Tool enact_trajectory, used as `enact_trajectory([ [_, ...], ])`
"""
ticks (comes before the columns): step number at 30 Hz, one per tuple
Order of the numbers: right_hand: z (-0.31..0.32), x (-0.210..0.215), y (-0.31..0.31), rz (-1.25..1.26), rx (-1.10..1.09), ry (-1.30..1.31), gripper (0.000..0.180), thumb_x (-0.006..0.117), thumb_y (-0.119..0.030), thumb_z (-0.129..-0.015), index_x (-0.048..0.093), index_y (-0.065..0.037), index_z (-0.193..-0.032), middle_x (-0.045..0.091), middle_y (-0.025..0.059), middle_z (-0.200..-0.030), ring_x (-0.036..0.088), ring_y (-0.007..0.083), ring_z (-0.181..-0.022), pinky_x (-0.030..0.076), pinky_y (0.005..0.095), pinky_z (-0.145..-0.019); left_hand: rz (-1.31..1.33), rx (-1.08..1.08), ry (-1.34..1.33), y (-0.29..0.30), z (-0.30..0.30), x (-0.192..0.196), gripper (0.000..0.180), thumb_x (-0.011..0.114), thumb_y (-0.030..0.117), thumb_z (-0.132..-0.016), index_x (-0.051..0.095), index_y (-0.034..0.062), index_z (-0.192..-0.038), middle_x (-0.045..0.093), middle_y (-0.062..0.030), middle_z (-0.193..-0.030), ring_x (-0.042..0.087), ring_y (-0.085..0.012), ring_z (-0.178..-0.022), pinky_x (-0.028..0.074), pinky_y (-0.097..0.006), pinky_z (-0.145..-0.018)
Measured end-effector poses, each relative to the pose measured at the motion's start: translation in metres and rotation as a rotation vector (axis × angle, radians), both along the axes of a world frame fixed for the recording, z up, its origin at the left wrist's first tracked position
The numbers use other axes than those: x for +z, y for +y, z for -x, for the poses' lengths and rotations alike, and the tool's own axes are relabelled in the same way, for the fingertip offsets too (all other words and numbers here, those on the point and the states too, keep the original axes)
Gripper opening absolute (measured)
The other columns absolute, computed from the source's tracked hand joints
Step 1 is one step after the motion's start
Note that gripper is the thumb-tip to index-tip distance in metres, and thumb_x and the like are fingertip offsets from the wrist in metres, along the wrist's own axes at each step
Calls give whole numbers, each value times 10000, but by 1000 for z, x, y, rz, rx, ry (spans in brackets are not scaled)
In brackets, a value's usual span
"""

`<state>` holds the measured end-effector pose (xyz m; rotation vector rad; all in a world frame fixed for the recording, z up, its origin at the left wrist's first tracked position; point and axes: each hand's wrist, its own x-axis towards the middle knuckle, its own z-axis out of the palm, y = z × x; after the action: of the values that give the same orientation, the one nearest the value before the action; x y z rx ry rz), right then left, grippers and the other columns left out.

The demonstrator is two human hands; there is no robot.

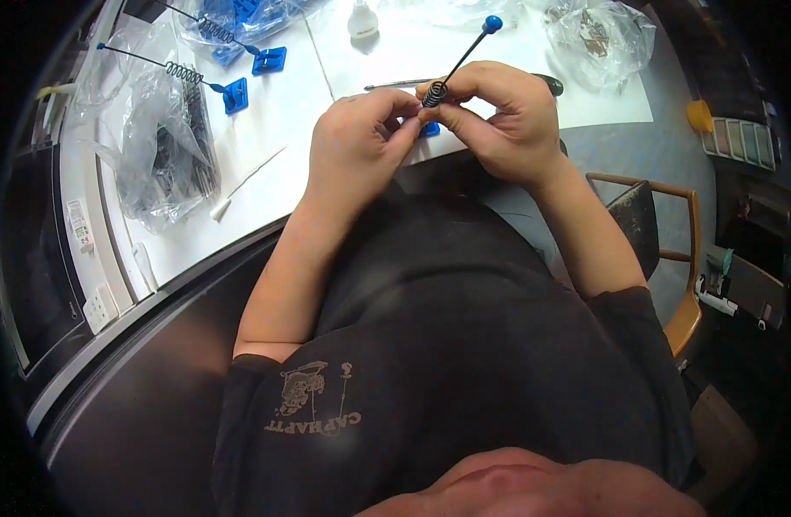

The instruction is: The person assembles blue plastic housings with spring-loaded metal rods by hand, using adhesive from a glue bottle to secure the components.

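Over the table's near edge, both my hands work at a black coil-spring rod (436, 90) topped with a blue ball (492, 25). The rod tilts up and to the right. My right hand (518, 116) pinches the spring between thumb and forefinger. From the other side, my left hand (352, 142) is closed, its thumb and forefinger tips together at the spring's lower end; the exact contact is hidden. Just below the fingertips shows part of a blue base (429, 129), mostly covered by my hands. A dark, slim pen-like tool (395, 84) lies behind them.
Two similar spring rods with blue square bases (235, 96) (270, 60) lie at the left. Clear bags (158, 164) hold dark rods beside a white stick (253, 177). A white squeeze bottle (363, 21) stands at the back, another bag (598, 43) back right. A wooden chair (690, 258) is right.
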<state>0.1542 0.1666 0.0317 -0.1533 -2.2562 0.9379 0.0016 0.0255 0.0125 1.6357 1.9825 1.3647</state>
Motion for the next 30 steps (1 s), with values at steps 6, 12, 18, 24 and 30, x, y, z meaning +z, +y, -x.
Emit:
enact_trajectory([
  [6,-1,-5,0,32,7,-5,184,807,-33,-824,764,4,-999,759,134,-918,754,226,-811,594,303,-739,-20,9,4,0,-1,-3,137,792,89,-828,739,59,-951,746,-88,-819,708,-229,-683,544,-336,-625],
  [12,1,-5,1,14,1,11,158,815,-56,-831,773,-5,-974,760,131,-894,755,222,-805,594,302,-734,3,12,14,-1,0,-2,141,798,105,-833,739,61,-953,748,-80,-823,716,-227,-698,554,-328,-639],
  [18,-1,1,-4,84,45,-44,156,749,66,-852,716,26,-999,763,111,-984,731,168,-868,574,293,-806,-1,9,14,-1,0,-3,141,792,110,-839,742,63,-961,750,-80,-829,718,-231,-701,556,-330,-645],
  [24,-1,-3,-3,142,66,-20,154,740,75,-864,712,36,-1010,764,111,-997,741,166,-884,583,285,-813,17,9,-25,-1,-1,-1,136,785,113,-842,745,63,-962,753,-85,-835,720,-244,-705,556,-335,-646],
  [30,-2,-1,-3,109,73,-33,149,734,77,-872,711,38,-1015,762,119,-1024,742,168,-891,588,290,-826,2,6,-21,-1,-1,-3,133,780,112,-838,744,58,-955,752,-90,-831,725,-241,-713,556,-334,-648],
])
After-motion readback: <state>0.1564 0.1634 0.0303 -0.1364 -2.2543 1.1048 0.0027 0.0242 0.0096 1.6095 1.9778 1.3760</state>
